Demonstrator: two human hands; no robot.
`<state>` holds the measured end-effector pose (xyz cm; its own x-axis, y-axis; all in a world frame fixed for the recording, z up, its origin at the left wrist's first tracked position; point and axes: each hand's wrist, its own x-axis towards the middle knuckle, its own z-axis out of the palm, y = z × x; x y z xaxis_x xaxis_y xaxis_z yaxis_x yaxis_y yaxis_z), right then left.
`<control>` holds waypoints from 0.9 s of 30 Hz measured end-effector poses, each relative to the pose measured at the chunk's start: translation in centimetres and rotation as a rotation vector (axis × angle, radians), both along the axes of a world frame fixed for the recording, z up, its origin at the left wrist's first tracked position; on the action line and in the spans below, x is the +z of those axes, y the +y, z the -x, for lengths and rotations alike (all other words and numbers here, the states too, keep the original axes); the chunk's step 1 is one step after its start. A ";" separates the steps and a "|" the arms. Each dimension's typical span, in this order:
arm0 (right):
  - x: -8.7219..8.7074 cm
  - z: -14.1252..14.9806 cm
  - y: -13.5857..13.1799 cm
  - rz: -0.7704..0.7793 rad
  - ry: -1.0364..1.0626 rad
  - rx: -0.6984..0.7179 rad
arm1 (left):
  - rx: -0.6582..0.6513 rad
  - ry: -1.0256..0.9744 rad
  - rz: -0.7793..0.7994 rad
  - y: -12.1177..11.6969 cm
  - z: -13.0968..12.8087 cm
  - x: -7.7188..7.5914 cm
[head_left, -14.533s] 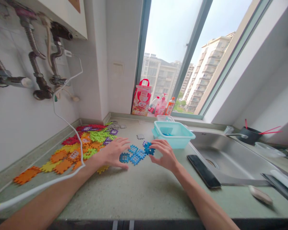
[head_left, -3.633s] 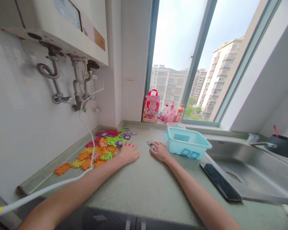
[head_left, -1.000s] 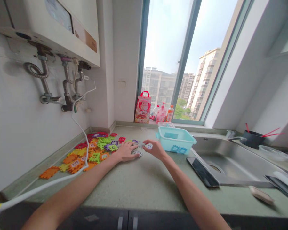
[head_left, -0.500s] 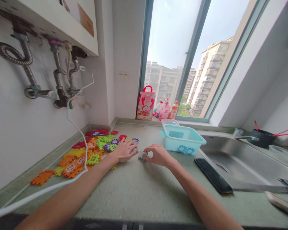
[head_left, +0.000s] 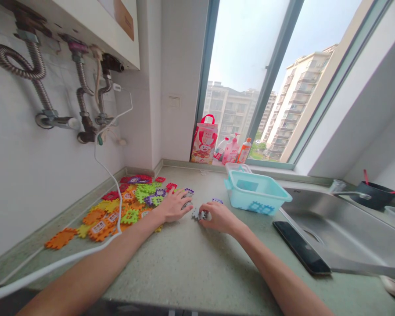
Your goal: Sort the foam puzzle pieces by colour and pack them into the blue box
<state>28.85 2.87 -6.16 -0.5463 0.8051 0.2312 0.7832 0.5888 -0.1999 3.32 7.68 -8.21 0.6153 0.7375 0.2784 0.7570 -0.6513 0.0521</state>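
Observation:
My left hand [head_left: 177, 206] lies palm down with its fingers spread, at the right edge of a heap of toothed plastic building tiles [head_left: 128, 199] in orange, yellow, green, red and purple. A purple tile [head_left: 188, 192] and a grey one [head_left: 186, 205] show beside its fingertips. Thumb and fingers of my right hand [head_left: 220, 216] are closed on a small grey toothed tile [head_left: 197, 215] at the counter surface; the hand partly covers it. Just behind that hand sits another purple tile [head_left: 217, 200].
A light blue plastic basket [head_left: 258, 188], with blue tiles showing through its wall, stands right of my right hand. Farther right are a black phone [head_left: 301, 248] and a steel sink [head_left: 342, 232]. A white cable [head_left: 120, 210] crosses over the tile heap.
The view has shifted slightly. My right thumb and fingers have closed in over the grey tile, and a purple tile shows behind that hand. My left hand has hardly moved.

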 end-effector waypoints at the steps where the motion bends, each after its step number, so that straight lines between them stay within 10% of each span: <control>1: -0.1 -0.1 0.1 0.002 0.011 0.018 | -0.001 -0.006 0.004 0.0 0.0 0.0; 19: 0.5 -1.7 1.3 -0.290 0.069 0.107 | -0.068 -0.107 -0.044 -0.1 -0.2 0.9; 27: 4.6 -7.7 2.3 -0.721 0.224 -0.356 | -0.093 -0.126 -0.038 0.4 -0.1 0.6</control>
